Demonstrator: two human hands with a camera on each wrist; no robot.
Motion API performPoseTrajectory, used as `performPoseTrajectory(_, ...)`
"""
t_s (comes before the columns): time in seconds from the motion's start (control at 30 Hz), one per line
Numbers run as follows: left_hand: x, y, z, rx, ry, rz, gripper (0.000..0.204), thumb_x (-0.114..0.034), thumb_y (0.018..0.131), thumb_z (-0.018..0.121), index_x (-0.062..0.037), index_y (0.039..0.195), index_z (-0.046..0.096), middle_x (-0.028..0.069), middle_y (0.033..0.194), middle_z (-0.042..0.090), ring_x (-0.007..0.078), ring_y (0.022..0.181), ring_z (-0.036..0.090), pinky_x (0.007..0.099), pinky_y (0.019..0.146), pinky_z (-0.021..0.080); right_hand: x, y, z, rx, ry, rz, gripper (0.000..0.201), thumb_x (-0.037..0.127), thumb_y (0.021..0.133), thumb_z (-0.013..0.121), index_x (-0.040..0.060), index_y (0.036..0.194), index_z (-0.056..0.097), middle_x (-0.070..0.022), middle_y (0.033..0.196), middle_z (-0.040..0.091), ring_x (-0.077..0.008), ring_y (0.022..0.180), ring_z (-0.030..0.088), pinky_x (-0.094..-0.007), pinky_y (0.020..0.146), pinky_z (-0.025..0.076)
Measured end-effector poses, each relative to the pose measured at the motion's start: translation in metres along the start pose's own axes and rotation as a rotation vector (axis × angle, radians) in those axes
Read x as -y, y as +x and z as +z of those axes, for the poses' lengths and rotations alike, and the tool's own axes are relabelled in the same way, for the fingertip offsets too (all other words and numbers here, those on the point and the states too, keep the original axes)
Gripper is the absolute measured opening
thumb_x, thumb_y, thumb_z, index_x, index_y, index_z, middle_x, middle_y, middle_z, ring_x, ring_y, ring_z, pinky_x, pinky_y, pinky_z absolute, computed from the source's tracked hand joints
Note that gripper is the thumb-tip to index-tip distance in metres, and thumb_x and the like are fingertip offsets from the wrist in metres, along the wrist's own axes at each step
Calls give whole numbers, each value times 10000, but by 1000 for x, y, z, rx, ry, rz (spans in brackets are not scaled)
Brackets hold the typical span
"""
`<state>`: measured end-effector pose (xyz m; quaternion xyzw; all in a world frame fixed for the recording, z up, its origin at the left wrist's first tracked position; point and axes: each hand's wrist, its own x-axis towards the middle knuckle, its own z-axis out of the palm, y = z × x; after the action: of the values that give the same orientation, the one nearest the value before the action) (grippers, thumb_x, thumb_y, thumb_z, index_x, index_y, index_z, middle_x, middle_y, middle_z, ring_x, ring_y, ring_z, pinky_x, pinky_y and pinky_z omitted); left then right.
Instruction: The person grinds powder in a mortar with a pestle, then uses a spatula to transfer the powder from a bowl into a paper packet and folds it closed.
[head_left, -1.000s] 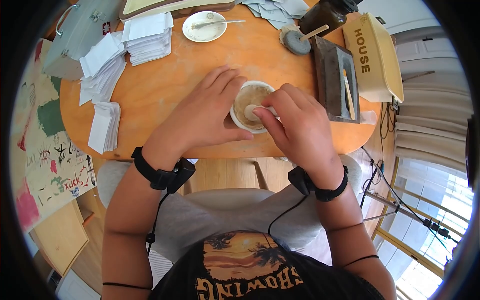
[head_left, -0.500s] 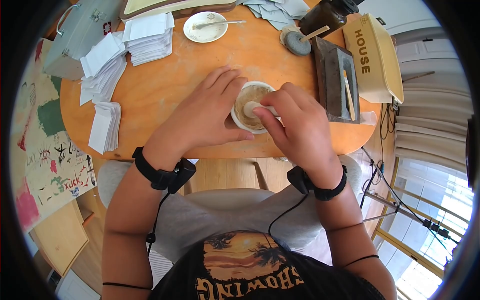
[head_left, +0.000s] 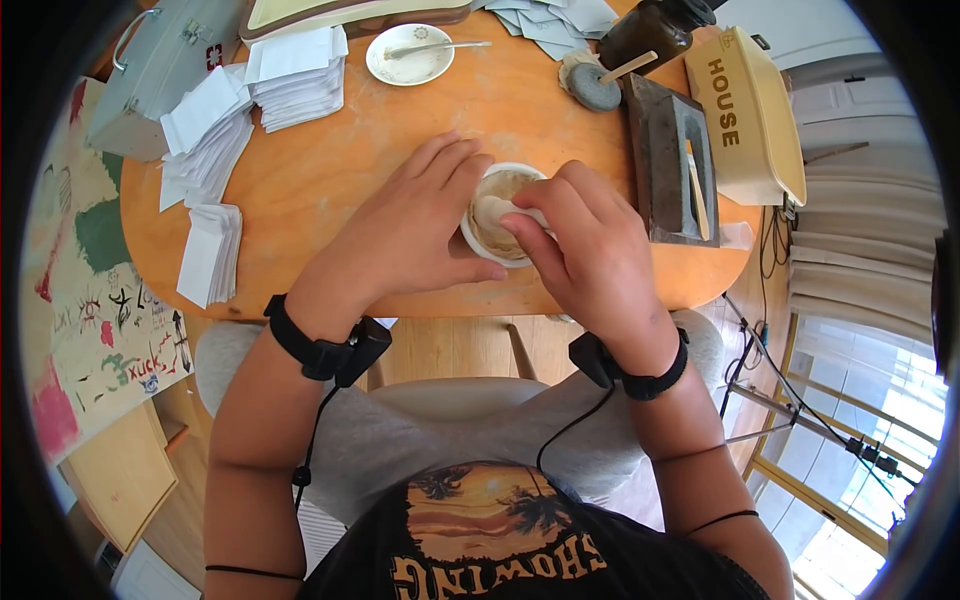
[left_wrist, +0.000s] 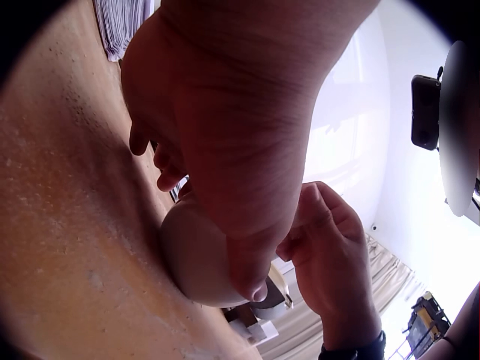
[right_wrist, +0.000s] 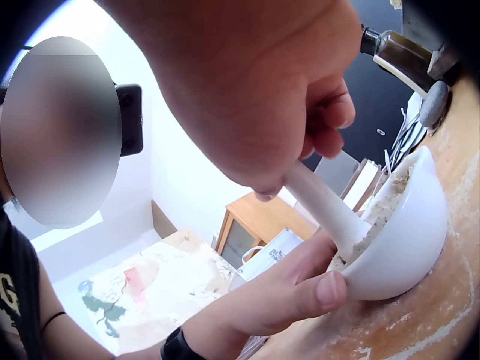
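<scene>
A white mortar with a pouring lip sits on the wooden table, holding beige powdery stuff. My left hand holds it from the left, thumb on the near side and fingers round the far side. In my right hand is a white pestle, gripped by its handle between thumb and curled fingers. The pestle leans, its rounded head down in the powder at the left part of the bowl. In the left wrist view the mortar's outer wall shows beneath the left thumb.
Stacks of white paper packets lie at the left, beside a grey metal case. Behind the mortar is a saucer with a spoon. To the right stand a round grey stone, a dark jar, a dark stone block and a yellow box.
The pestle head has shifted left within the mortar, its handle tilting with it. My right hand has moved slightly left. The left hand and mortar stay in place.
</scene>
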<state>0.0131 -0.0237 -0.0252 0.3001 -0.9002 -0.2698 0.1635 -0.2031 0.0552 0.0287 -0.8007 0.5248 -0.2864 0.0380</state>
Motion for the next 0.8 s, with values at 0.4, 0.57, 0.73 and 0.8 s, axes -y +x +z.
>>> performPoseTrajectory(0.4, 0, 1, 1, -3, 1, 11, 1088, -475, 788, 970, 47, 1607, 479, 261, 1696, 470, 474, 1625, 370, 516, 1335, 368, -2, -1, 0, 13, -9, 35, 194, 184, 945, 846, 96, 1033, 698, -91, 940, 618, -329, 890, 679, -451, 752, 560)
performPoseTrajectory(0.57, -1, 1, 1, 0, -2, 8, 1095, -473, 785, 970, 45, 1612, 474, 260, 1695, 470, 470, 1628, 367, 515, 1335, 367, 0, 0, -1, 2, -7, 7, 200, 184, 941, 850, 92, 1036, 700, -91, 946, 618, -329, 892, 678, -450, 753, 560)
performPoseTrajectory(0.73, -2, 1, -1, 10, 5, -3, 1093, -468, 785, 970, 46, 1611, 474, 261, 1696, 468, 464, 1631, 365, 514, 1336, 367, -3, 0, -3, -44, -33, 8, 202, 183, 941, 851, 89, 1019, 689, -92, 941, 619, -328, 892, 677, -450, 746, 560)
performPoseTrajectory(0.8, -1, 0, 0, 3, 3, -2, 1092, -468, 785, 970, 44, 1612, 475, 261, 1695, 470, 465, 1630, 366, 514, 1336, 368, -3, 0, 1, -15, -53, 39, 205, 186, 942, 851, 88, 1011, 685, -94, 935, 617, -328, 890, 677, -450, 744, 560)
